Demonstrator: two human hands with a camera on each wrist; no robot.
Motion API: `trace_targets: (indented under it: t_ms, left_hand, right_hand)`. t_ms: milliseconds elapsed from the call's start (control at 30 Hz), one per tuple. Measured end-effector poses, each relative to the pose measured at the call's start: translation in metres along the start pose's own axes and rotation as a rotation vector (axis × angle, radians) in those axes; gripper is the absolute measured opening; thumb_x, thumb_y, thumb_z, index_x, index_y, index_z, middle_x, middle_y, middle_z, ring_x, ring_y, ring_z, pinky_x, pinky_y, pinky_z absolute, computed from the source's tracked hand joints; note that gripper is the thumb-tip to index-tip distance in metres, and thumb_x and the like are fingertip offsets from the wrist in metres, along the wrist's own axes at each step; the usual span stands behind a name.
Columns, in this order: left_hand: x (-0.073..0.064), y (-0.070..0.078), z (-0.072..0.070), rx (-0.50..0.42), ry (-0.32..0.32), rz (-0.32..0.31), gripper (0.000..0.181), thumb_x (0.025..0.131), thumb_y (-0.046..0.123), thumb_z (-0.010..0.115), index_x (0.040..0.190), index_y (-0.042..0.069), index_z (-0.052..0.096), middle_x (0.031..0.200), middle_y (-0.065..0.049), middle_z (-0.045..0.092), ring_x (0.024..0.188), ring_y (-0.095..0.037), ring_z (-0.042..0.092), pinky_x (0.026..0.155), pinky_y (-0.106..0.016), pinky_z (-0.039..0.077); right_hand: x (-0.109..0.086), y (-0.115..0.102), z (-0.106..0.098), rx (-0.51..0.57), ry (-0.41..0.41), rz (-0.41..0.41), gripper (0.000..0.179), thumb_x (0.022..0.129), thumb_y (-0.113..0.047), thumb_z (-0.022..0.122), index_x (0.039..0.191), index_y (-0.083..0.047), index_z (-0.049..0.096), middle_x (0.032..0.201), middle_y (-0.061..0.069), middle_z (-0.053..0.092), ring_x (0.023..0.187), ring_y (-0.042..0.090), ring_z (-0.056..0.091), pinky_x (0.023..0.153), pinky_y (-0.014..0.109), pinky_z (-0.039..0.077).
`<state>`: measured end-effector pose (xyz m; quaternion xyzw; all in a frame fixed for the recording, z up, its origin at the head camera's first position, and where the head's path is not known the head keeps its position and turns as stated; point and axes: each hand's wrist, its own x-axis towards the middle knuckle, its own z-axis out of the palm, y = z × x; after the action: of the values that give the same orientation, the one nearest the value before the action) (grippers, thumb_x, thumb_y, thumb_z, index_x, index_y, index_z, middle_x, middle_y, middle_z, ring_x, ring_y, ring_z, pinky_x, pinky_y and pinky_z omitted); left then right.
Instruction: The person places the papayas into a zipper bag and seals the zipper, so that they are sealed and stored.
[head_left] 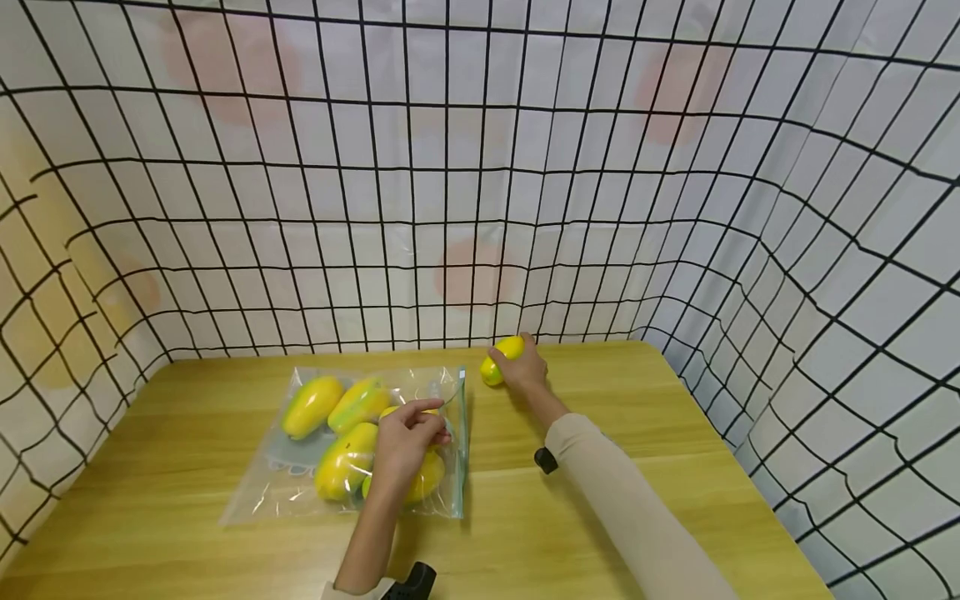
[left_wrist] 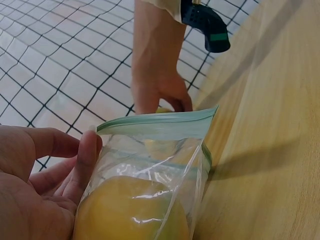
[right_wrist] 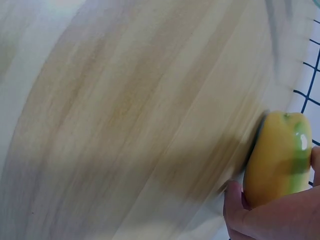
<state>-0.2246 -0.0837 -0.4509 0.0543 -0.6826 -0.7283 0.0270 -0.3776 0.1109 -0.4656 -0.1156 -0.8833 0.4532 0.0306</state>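
Observation:
My left hand (head_left: 402, 442) is over a clear zip bag (head_left: 258, 496) lying on the table. In the left wrist view, thumb and finger pinch the edge of the bag beside its green zip strip (left_wrist: 160, 121). Several yellow mangoes with green patches lie inside, among them one mango (head_left: 312, 407) at the far left and another mango (head_left: 347, 461) near the hand; the hand partly covers others. To the right of the bag, near the table's back edge, my right hand (head_left: 527, 368) grips a loose mango (right_wrist: 277, 160), its fingers and thumb around the fruit.
The wooden table (head_left: 615, 500) has rounded back corners. Black grid netting (head_left: 480, 192) stands behind it and along both sides, with pale sheeting behind. A light blue-grey patch with a scalloped edge (head_left: 288, 454) shows on the bag. Both wrists carry dark devices.

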Motion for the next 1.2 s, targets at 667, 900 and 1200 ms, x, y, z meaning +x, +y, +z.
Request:
trace_targets:
  t_ms: [667, 900, 1200]
  left_hand:
    - [-0.002, 0.003, -0.001, 0.019, -0.002, -0.005, 0.028, 0.094, 0.001, 0.064, 0.121, -0.004, 0.069, 0.084, -0.012, 0.068, 0.068, -0.017, 0.07, 0.07, -0.026, 0.063]
    - [-0.001, 0.003, -0.002, 0.02, 0.002, -0.004, 0.027, 0.094, 0.001, 0.064, 0.121, -0.002, 0.07, 0.082, -0.011, 0.067, 0.069, -0.017, 0.071, 0.07, -0.026, 0.063]
    - [0.0, 0.002, 0.001, 0.02, 0.003, -0.003, 0.027, 0.094, 0.001, 0.064, 0.121, -0.002, 0.07, 0.082, -0.012, 0.068, 0.068, -0.018, 0.071, 0.07, -0.026, 0.063]
  right_hand:
    - [-0.009, -0.003, -0.009, 0.073, -0.019, -0.028, 0.076, 0.094, -0.041, 0.067, 0.157, -0.019, 0.031, 0.147, 0.02, 0.048, 0.134, 0.041, 0.045, 0.107, 0.052, 0.049]
    - [-0.02, -0.016, -0.017, 0.079, -0.058, -0.055, 0.077, 0.092, -0.035, 0.069, 0.157, -0.016, 0.033, 0.144, 0.022, 0.051, 0.124, 0.039, 0.053, 0.094, 0.047, 0.058]
    - [-0.033, -0.014, -0.027, 0.055, -0.119, -0.096, 0.079, 0.088, -0.033, 0.071, 0.157, -0.015, 0.036, 0.148, 0.018, 0.049, 0.125, 0.037, 0.053, 0.1, 0.047, 0.054]
